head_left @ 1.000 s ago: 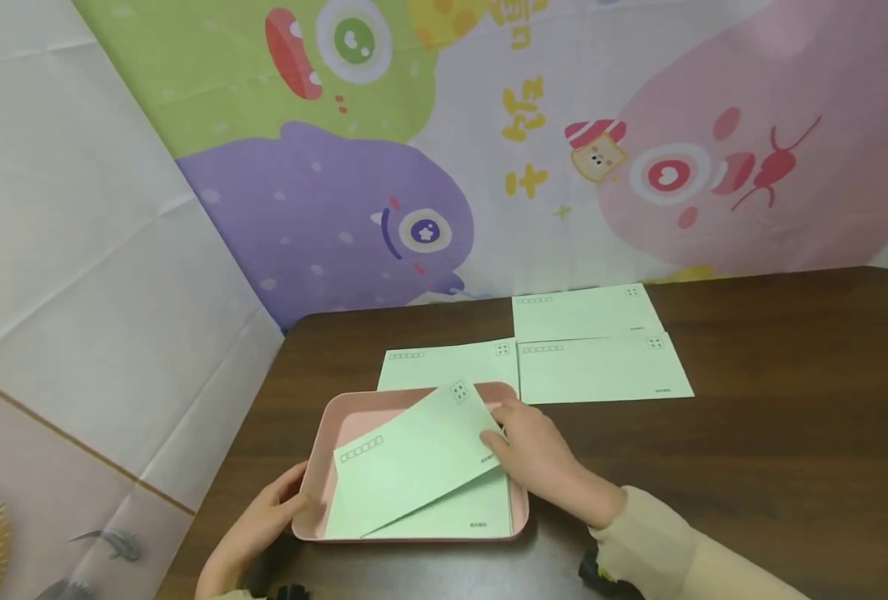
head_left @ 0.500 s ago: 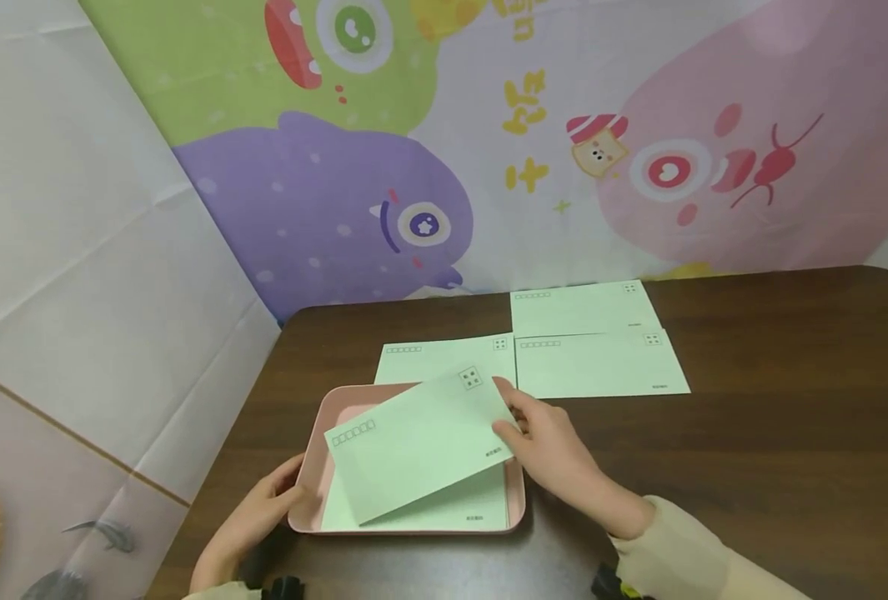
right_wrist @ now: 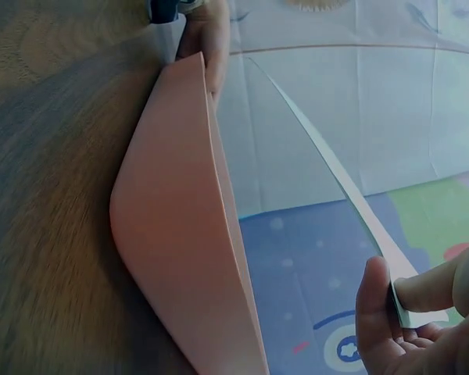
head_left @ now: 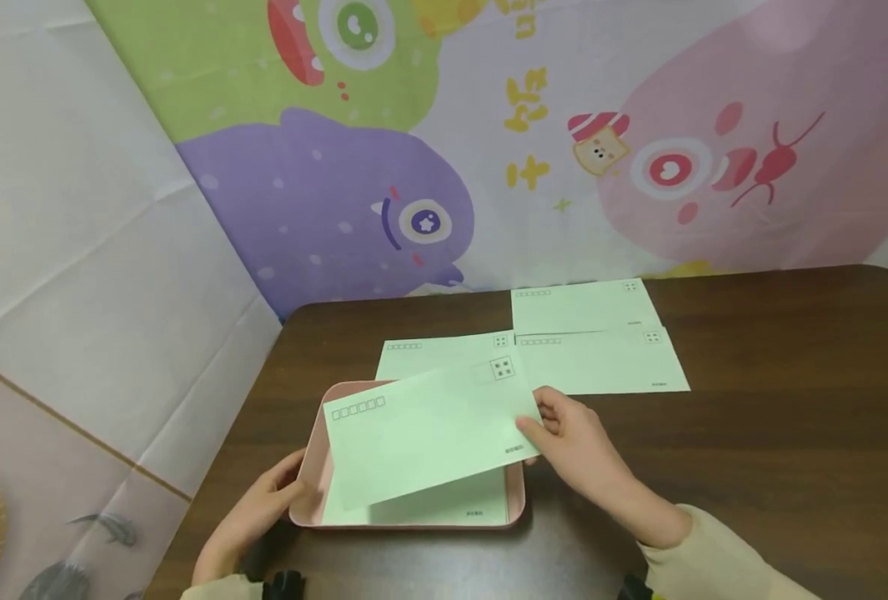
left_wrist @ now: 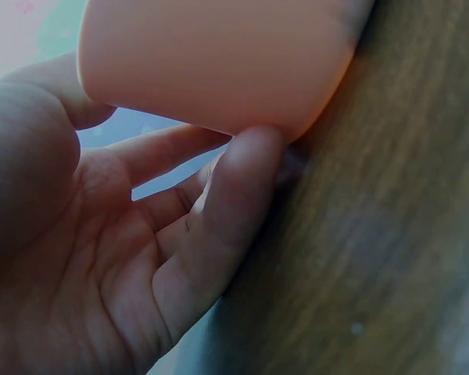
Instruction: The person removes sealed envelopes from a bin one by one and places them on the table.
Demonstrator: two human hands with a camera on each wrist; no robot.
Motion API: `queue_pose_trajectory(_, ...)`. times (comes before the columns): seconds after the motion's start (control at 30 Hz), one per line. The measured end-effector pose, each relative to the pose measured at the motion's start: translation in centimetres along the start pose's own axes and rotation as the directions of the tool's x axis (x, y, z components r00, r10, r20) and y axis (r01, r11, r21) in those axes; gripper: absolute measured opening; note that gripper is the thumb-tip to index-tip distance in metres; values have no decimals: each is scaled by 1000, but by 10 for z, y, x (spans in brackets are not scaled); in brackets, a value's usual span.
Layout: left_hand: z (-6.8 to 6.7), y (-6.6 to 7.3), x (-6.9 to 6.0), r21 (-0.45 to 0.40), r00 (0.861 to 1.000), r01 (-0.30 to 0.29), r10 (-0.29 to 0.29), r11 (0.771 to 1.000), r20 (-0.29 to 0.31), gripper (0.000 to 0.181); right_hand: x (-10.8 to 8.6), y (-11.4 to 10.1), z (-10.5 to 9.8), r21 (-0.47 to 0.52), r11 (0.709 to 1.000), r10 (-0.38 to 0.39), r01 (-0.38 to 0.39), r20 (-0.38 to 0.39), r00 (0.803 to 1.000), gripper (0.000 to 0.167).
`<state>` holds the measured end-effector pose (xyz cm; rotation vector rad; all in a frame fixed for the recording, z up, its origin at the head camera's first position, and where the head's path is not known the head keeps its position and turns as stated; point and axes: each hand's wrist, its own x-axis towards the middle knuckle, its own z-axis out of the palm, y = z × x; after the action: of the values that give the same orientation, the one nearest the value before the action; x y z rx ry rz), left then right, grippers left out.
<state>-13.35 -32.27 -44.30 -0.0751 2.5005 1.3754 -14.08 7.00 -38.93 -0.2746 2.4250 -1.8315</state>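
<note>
A pink tray (head_left: 516, 500) sits near the table's front edge, an envelope (head_left: 451, 502) lying inside. My left hand (head_left: 258, 510) grips the tray's left side, thumb over the rim; in the left wrist view the fingers (left_wrist: 246, 180) reach under the tray wall (left_wrist: 211, 62). Between thumb and fingers my right hand (head_left: 589, 450) pinches the right end of another envelope (head_left: 428, 433), tilted above the tray. From the right wrist view, this envelope (right_wrist: 344, 183) appears edge-on, clear of the tray wall (right_wrist: 176, 203), with the right hand (right_wrist: 422, 320) at its end.
Behind the tray, one envelope (head_left: 444, 354) lies partly hidden. To its right, two more envelopes lie one behind the other, the nearer (head_left: 601, 364) and the farther (head_left: 582, 308). A cartoon-printed cloth (head_left: 338, 208) hangs along the back edge of the dark wooden table (head_left: 774, 417).
The right hand has lifted the upper envelope and moved it to the right, and it now lies less steeply slanted. The left hand has stayed on the tray's left side.
</note>
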Motion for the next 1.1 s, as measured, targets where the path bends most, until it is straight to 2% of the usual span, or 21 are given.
queue_pose_trajectory(0.2, 1, 0, -3, -29, 1000, 15, -15, 999, 7, 56, -4, 6, -14, -4, 1000, -2, 2, 15, 1000, 20)
queue_pose_trajectory(0.4, 3, 3, -5, -35, 1000, 13, -13, 999, 15, 56, -8, 11, -33, -29, 999, -17, 17, -4, 1000, 24)
queue_pose_trajectory(0.67, 3, 2, -6, -58, 999, 14, -12, 998, 43, 55, -16, 21, -54, 33, 999, 27, -26, -25, 999, 29)
queue_pose_trajectory(0.87, 0, 2, -5, -17, 999, -8, 9, 1000, 50, 57, -21, 25, -69, 48, 999, 18, -16, -58, 998, 29)
queue_pose_trajectory(1.0, -2, 4, -5, -2, 998, -24, 24, 1000, 65, 57, -25, 28, -79, 24, 999, 31, -29, -86, 996, 31)
queue_pose_trajectory(1.1, -4, 7, -7, 5, 997, -12, 11, 1000, 72, 58, -28, 30, -85, 19, 998, 54, -53, -98, 994, 33)
